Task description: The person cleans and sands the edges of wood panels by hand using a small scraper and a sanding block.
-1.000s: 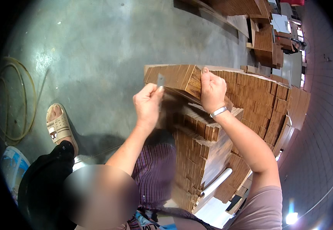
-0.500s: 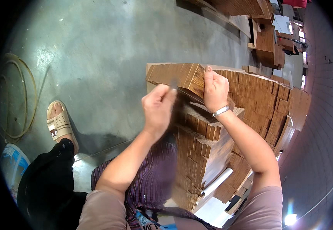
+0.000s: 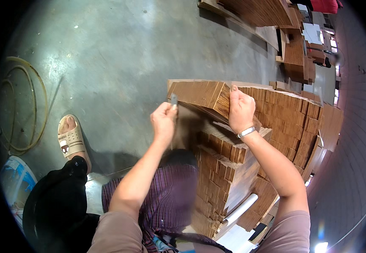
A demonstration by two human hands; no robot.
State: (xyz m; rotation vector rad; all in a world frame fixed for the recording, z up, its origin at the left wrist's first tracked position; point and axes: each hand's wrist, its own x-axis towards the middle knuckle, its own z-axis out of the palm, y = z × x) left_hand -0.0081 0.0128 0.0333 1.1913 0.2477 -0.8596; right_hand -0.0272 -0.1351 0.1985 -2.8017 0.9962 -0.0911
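Head view: the left hand (image 3: pixel 163 125) is pinching a blade (image 3: pixel 174 99) between thumb and fingers, while the right hand (image 3: pixel 241 111) is clasping the block (image 3: pixel 197 93) by its right end. Since half a second ago the blade has been shifting left to the block's left end, so work along that lower edge is seemingly ongoing; contact is not showing clearly. The block is tilting beyond the low stack (image 3: pixel 216 173), beside the tall stack (image 3: pixel 286 113); open floor (image 3: pixel 107 63) is leaving the left side free
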